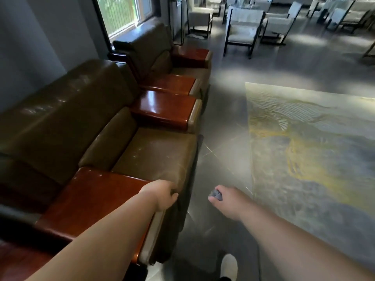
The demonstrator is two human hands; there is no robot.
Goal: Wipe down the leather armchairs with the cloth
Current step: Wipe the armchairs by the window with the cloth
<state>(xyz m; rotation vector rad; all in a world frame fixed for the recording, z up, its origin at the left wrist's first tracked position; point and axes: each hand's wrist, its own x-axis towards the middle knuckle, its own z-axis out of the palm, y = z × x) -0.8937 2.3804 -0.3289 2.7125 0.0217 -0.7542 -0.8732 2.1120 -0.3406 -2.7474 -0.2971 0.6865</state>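
I am balling the grey cloth (216,195) tight in my right hand (227,201), lower centre of frame, while my left hand (162,196) is gripping the near armchair's (125,126) front armrest corner.

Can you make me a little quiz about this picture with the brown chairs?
1. True or false: the right hand holds a small grey cloth.
2. What does the left hand grip?
A. the front end of the near wooden armrest
B. a white chair
C. the rug
3. Fill in: the cloth is over the ____, not on the near armchair.

Key: 1 true; 2 A; 3 floor.
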